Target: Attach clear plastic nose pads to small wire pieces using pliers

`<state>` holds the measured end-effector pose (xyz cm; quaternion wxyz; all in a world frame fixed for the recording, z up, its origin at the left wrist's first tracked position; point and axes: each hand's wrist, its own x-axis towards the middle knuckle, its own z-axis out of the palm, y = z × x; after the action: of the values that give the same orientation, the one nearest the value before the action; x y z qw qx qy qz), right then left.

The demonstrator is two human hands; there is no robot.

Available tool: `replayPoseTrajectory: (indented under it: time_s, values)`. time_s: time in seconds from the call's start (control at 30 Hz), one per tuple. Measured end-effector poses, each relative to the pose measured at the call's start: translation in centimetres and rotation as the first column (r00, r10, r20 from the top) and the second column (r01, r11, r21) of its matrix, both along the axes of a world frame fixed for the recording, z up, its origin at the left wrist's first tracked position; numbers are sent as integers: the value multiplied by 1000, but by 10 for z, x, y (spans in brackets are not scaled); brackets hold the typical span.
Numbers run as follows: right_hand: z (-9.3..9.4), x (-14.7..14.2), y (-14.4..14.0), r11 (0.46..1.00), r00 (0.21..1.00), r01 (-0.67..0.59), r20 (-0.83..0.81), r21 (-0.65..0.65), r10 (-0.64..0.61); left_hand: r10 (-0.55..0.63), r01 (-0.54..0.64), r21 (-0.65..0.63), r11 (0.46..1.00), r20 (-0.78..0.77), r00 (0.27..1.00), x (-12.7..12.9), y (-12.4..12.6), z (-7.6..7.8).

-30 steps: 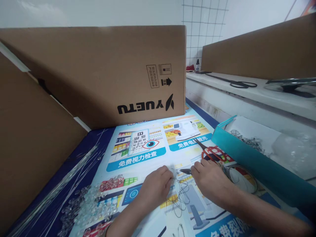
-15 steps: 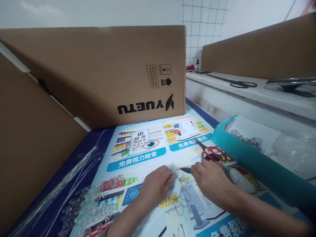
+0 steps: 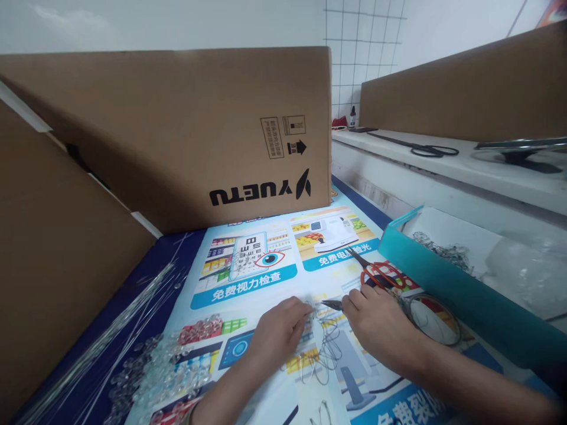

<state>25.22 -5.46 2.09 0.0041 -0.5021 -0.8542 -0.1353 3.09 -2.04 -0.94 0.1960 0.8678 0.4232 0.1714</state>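
Note:
My left hand is closed in a pinch at the table's middle. Between its fingertips is a small clear piece, perhaps a bead; its exact shape is hard to make out. Thin bent wires lie in loops just below and right of those fingers. My right hand is wrapped round needle-nose pliers, their dark jaws pointing left toward the left fingertips, with a small gap between. Red-handled scissors lie just beyond the right hand. A coil of wire rests beside the right wrist.
Clear beads are spread at the left, near long straight wires. A teal box with wire pieces and a plastic bag stands right. A large cardboard box closes off the back. Black scissors lie on the white ledge.
The left fingers have shifted slightly around the small clear piece. The right hand and pliers stay almost in place.

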Motion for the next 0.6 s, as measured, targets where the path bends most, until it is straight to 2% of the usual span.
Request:
replayPoseTrajectory:
  time_s: [0.33,0.6]
  values:
    - [-10,2,6,998,1000,9,11,-58,-8,-10,12,31,999,-65,998,1,1,0]
    - [-7,2,4,1000,1000,-7,-5,11,7,14,-13,13,1000,-52,999,4,0,4]
